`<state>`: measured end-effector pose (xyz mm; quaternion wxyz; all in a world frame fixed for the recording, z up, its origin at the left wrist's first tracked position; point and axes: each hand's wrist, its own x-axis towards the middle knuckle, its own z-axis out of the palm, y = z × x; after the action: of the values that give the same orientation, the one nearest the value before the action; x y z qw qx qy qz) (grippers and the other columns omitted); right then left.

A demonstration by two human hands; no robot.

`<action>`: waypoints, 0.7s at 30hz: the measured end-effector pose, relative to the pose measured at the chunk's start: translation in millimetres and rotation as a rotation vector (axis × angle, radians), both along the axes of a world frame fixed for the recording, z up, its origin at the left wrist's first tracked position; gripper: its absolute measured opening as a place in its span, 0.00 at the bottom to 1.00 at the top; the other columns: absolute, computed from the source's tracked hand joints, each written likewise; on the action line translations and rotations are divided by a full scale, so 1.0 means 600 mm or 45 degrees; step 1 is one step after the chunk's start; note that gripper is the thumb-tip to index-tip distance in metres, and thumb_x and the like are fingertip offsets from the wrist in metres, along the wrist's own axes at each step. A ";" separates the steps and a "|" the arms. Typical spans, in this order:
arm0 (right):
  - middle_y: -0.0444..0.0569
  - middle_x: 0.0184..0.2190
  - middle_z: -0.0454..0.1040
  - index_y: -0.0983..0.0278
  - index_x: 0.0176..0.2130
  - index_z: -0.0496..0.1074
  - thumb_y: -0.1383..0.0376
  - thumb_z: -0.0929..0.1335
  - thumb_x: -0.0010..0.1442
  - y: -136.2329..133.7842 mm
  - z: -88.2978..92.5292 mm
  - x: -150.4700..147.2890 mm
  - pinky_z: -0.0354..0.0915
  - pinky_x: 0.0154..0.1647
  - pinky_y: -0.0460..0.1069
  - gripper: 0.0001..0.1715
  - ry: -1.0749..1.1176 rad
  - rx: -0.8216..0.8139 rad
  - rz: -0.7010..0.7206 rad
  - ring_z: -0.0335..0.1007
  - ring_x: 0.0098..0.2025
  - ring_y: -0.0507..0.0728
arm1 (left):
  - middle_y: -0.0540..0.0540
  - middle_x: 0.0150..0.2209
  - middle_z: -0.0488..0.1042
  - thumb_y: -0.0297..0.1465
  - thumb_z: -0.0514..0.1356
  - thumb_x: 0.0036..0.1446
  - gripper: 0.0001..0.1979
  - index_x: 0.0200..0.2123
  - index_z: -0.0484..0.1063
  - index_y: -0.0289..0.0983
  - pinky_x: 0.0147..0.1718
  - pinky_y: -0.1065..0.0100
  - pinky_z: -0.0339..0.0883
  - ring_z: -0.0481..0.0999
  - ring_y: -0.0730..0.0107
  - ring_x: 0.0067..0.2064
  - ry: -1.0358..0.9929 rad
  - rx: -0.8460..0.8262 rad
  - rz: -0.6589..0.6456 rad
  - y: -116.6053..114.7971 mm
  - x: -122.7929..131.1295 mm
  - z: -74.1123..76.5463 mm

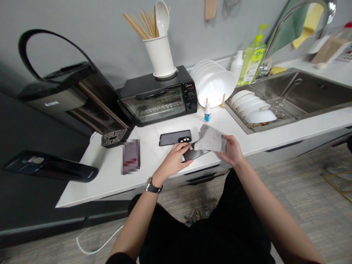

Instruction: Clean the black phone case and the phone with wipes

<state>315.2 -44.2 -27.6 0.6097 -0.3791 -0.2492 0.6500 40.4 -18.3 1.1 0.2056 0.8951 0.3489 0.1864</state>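
Observation:
A dark, shiny phone (195, 154) lies near the counter's front edge. My left hand (175, 157) grips its left end, thumb at the near side and fingers at the far side. My right hand (232, 151) pinches a thin light-grey cloth (211, 138) by its right edge. The cloth hangs over the right part of the phone and hides some of it. Just behind the phone lies a phone case (173, 138) with a camera cutout at its right. A small white bottle with a blue label (207, 113) stands upright beyond the cloth.
A toaster oven (162, 99) carries a white utensil holder (159, 55). Left of it are a black drink machine (79, 95), a blurred-out flat item (131, 157) and a dark bottle-shaped object (52, 167). White plates (216, 86) and a sink (305, 91) are at right.

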 end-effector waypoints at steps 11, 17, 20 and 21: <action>0.50 0.45 0.84 0.57 0.47 0.77 0.46 0.60 0.62 -0.005 0.001 -0.005 0.70 0.62 0.64 0.28 -0.407 0.119 -0.049 0.77 0.58 0.68 | 0.40 0.72 0.62 0.42 0.67 0.64 0.44 0.76 0.51 0.47 0.71 0.46 0.57 0.62 0.50 0.71 -0.048 -0.020 0.215 -0.033 -0.051 -0.015; 0.56 0.47 0.81 0.59 0.45 0.78 0.49 0.62 0.69 -0.021 0.017 -0.021 0.59 0.71 0.66 0.22 -1.204 0.383 -0.232 0.70 0.63 0.71 | 0.40 0.65 0.71 0.38 0.69 0.62 0.43 0.75 0.54 0.47 0.67 0.48 0.63 0.69 0.51 0.65 -0.128 -0.063 0.332 -0.049 -0.063 -0.022; 0.62 0.51 0.81 0.63 0.46 0.78 0.58 0.60 0.71 -0.026 0.022 -0.047 0.53 0.75 0.69 0.20 -1.767 0.680 -0.058 0.70 0.65 0.72 | 0.42 0.64 0.73 0.37 0.71 0.60 0.44 0.74 0.54 0.48 0.66 0.49 0.64 0.70 0.52 0.64 -0.156 -0.079 0.361 -0.050 -0.058 -0.021; 0.63 0.53 0.80 0.65 0.48 0.78 0.60 0.60 0.71 -0.028 0.020 -0.059 0.52 0.76 0.70 0.21 -1.881 0.735 -0.008 0.68 0.67 0.72 | 0.42 0.64 0.73 0.36 0.71 0.60 0.44 0.74 0.54 0.48 0.66 0.49 0.64 0.70 0.52 0.64 -0.164 -0.083 0.371 -0.050 -0.057 -0.020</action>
<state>279.8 -60.8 -15.9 0.3625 -0.5399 -0.7470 0.1379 6.3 -48.2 -10.7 0.2274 0.8140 0.4671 0.2599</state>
